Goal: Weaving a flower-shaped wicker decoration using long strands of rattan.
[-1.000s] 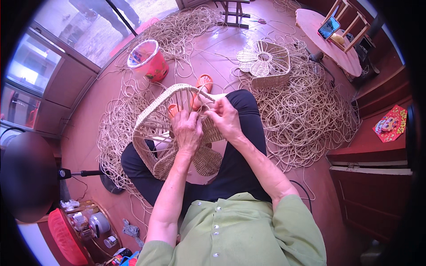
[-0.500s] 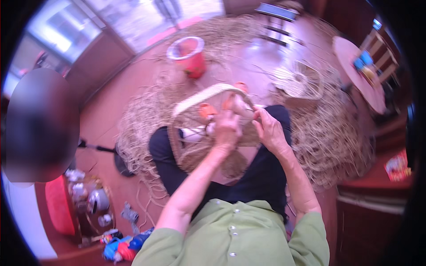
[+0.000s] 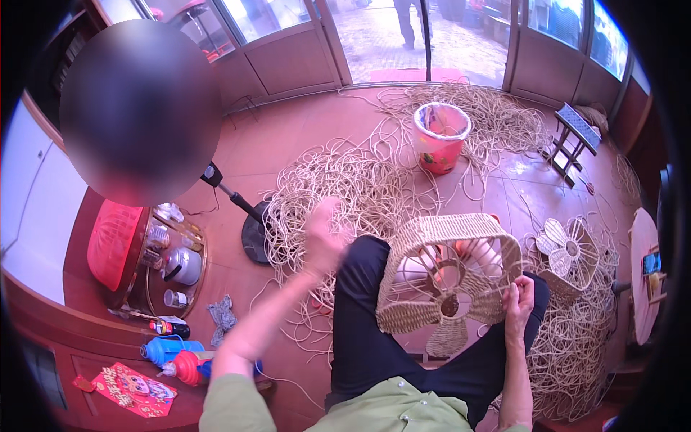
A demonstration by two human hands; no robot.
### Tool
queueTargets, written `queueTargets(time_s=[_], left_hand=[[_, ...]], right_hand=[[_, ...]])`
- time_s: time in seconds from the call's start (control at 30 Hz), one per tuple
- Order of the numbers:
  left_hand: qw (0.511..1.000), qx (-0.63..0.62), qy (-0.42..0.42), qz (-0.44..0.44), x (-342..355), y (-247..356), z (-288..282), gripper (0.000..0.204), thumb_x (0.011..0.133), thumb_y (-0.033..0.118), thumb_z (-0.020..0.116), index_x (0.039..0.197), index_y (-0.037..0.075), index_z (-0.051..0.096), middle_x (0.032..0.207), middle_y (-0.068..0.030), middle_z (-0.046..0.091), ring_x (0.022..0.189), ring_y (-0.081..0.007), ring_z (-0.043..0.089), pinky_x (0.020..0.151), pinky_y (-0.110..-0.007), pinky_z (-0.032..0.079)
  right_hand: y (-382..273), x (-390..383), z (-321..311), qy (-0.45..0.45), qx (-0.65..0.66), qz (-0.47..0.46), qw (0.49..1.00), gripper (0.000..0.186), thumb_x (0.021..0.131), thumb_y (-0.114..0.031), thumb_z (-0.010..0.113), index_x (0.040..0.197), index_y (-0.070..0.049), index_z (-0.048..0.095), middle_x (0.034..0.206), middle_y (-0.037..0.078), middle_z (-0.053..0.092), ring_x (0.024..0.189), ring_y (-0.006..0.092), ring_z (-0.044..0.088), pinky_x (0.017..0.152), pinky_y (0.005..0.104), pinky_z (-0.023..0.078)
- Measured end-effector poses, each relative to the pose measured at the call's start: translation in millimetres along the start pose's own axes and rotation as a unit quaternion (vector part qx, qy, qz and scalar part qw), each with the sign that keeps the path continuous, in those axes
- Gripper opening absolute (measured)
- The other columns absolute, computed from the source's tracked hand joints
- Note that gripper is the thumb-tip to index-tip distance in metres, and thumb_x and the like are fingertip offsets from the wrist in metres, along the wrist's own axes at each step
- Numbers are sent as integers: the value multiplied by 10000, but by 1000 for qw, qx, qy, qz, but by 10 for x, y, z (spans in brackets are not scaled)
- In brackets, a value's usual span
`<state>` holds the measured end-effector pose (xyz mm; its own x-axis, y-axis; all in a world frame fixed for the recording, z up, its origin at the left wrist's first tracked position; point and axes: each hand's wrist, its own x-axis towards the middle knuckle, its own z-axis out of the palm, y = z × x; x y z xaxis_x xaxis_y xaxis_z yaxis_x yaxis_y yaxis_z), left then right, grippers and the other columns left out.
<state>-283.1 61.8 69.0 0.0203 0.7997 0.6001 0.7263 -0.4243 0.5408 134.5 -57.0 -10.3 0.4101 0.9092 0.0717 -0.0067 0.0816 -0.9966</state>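
Note:
A woven cord basket, its open frame filled with spokes and several petal shapes round a hub, is propped between my dark-trousered knees. At its right edge my right hand is closed, thumb and fingers pinched at the woven side. My left hand is off the basket, out to the left above a heap of loose beige cord. Motion smears its fingers, so whether it holds anything cannot be seen. Through the spokes, my feet in orange footwear show in part.
A red bucket with a white rim stands ahead among cord. Another woven petal piece lies at right on more cord. A small stool is farther back. A black stand base, a kettle and blue and red flasks are at left.
My left hand has left the basket and swung out to the left. The basket has tilted so its petal side shows. My right hand stays at its right edge. The view has turned left.

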Motion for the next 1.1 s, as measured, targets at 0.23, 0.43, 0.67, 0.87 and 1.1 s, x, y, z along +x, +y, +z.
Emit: queueTargets(time_s=[0.23, 0.43, 0.67, 0.87, 1.1], left_hand=[[864, 293, 238, -335, 680, -3082, -1861, 738, 766, 426, 738, 1294, -36, 510, 1200, -251, 615, 1131, -413, 589, 987, -474, 447], [813, 323, 325, -359, 1066, -3677, -2035, 859, 734, 422, 796, 1338, -78, 446, 1251, -271, 603, 1184, -395, 584, 1025, -455, 437], [840, 61, 369, -394, 1486, -3589, -2034, 758, 698, 201, 872, 1283, -64, 470, 1231, -158, 573, 1109, -250, 593, 960, -344, 488], [875, -91, 400, -256, 1442, -3862, -2018, 703, 659, 150, 908, 1236, 17, 530, 1127, -54, 596, 985, -173, 609, 895, -315, 507], [904, -103, 278, -308, 1349, -3838, -2368, 602, 596, 146, 907, 1125, 57, 634, 1050, -12, 646, 962, -151, 608, 886, -308, 494]], right_hand=[[46, 83, 93, -33, -135, -57, 989, 47, 1006, -91, 523, 973, -62, 507, 657, -65, 389, 572, 20, 365, 513, 198, 286], [-43, 72, 48, -34, -162, -21, 986, 67, 1006, -110, 531, 956, -74, 505, 672, -72, 386, 569, 17, 344, 507, 190, 268], [-52, 121, 31, -42, -151, 42, 987, 138, 1012, -169, 544, 921, -85, 483, 674, -74, 368, 561, 8, 331, 499, 181, 236], [63, 199, 4, -41, -185, 18, 982, 177, 1034, -225, 523, 919, -100, 473, 641, -83, 359, 511, 1, 298, 461, 183, 209], [151, 236, -115, -53, -205, 16, 977, 175, 1037, -219, 515, 917, -101, 467, 636, -79, 354, 513, 8, 302, 466, 186, 209]])
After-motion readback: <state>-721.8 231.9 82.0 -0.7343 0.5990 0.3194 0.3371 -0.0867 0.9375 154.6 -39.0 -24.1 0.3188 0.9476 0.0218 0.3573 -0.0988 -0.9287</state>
